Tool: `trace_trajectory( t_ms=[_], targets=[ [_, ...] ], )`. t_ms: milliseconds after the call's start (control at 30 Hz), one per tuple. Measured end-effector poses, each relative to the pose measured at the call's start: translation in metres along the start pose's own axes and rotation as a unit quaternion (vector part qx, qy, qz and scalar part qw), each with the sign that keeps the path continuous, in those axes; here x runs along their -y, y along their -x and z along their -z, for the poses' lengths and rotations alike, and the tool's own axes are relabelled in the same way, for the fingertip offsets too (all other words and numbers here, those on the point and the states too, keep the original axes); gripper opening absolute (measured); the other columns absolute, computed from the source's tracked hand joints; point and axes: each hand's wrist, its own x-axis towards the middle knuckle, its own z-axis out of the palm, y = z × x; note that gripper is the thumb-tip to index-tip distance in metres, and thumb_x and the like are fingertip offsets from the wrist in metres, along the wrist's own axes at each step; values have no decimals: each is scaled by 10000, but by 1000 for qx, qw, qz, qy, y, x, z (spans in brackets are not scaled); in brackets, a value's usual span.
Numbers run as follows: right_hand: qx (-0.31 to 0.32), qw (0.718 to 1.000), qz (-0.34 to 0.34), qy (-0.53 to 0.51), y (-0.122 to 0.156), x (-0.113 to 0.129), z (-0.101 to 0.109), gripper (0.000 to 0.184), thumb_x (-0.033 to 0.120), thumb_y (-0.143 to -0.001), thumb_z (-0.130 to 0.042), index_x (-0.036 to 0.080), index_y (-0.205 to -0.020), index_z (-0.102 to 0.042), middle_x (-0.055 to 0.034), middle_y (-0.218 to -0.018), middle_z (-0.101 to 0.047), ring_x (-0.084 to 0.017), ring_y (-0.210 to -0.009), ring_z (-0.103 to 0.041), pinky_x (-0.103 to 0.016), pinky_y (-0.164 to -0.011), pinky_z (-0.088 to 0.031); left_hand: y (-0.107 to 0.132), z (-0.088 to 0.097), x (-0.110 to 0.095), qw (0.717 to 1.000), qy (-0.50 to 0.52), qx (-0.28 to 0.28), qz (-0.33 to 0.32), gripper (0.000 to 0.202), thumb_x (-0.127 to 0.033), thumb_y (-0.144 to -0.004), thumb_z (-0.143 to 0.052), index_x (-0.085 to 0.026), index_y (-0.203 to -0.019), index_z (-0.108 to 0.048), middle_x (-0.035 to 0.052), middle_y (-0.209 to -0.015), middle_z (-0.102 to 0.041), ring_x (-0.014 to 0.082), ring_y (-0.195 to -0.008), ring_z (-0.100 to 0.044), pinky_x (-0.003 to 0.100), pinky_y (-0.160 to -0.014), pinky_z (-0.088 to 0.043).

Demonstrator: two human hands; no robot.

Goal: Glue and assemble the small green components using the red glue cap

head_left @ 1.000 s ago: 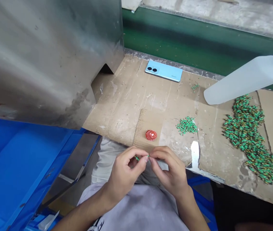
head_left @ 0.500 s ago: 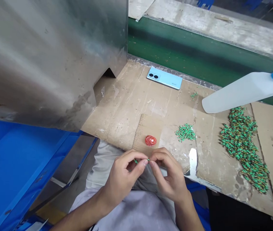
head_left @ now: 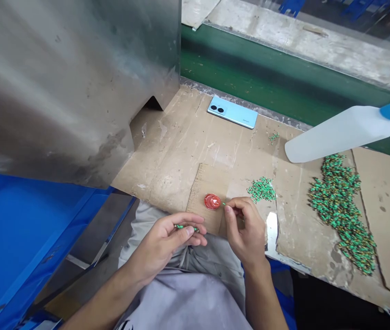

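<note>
My left hand (head_left: 176,236) is curled above my lap, thumb over several small green pieces with brass-coloured ends (head_left: 186,227) lying on its fingers. In a pinch between thumb and forefinger, my right hand (head_left: 245,224) holds one small green piece (head_left: 224,204), its tip pointing toward the red dish. That small red dish (head_left: 212,201), shiny inside, rests on a cardboard strip (head_left: 199,183) just left of the right fingertips. Beyond the right hand lies a small pile of green pieces (head_left: 261,189). What exactly the pieces are, I cannot tell.
A big heap of green and brass pieces (head_left: 342,211) covers the right side of the cardboard-topped table (head_left: 167,160). A white bottle with a blue cap (head_left: 339,133) stands behind it. A light-blue phone (head_left: 232,112) lies at the back. A metal housing (head_left: 78,91) blocks the left.
My hands have parted from their meeting point. The right one moved up to the red dish with a green piece; the left drew back slightly and opened a little around its several pieces.
</note>
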Motion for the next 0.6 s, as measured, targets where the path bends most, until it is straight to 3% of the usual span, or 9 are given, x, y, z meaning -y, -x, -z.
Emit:
trace_trajectory(
  t_ms=[67,167,333,467,600],
  targets=[
    [4,1000,1,0,-1,1,0,151,108,-1066,-579,245,-1016,-616,-28,-880,-650,-205,-771,-613,-341,-671,-485,0,2,2,1000,-2,5,13,356,-459,-850,-960,-174,-1046,-875,102,-968,-846,189,-840,-808,275,-792,-619],
    [7,1000,0,-1,-2,2,-1,152,106,-1061,-590,245,-1005,-615,-21,-868,-646,-199,-755,-598,-338,-673,-477,-1,2,4,1000,4,24,11,399,-523,-857,-948,-167,-1016,-868,92,-910,-842,155,-720,-778,240,-668,-592],
    [6,1000,3,-5,-2,0,-1,158,97,-1048,-612,244,-989,-622,-19,-859,-647,-197,-753,-597,-332,-663,-475,-3,-1,2,999,-6,30,-9,436,-558,-875,-921,-151,-1016,-856,74,-832,-798,80,-539,-587,197,-474,-401],
    [10,1000,1,-4,-3,0,-1,153,109,-1053,-612,245,-982,-621,-21,-855,-647,-195,-749,-596,-333,-667,-482,-2,-2,0,1000,-15,12,-1,481,-590,-895,-890,-140,-1057,-836,40,-737,-723,52,-506,-450,202,-478,-258],
    [16,1000,-5,-3,-3,0,-1,141,134,-1057,-610,247,-974,-623,-25,-851,-658,-199,-742,-603,-337,-659,-487,-2,-3,-2,1000,-17,2,-1,504,-615,-888,-883,-128,-1014,-837,21,-707,-665,50,-533,-408,213,-504,-215]
  ],
)
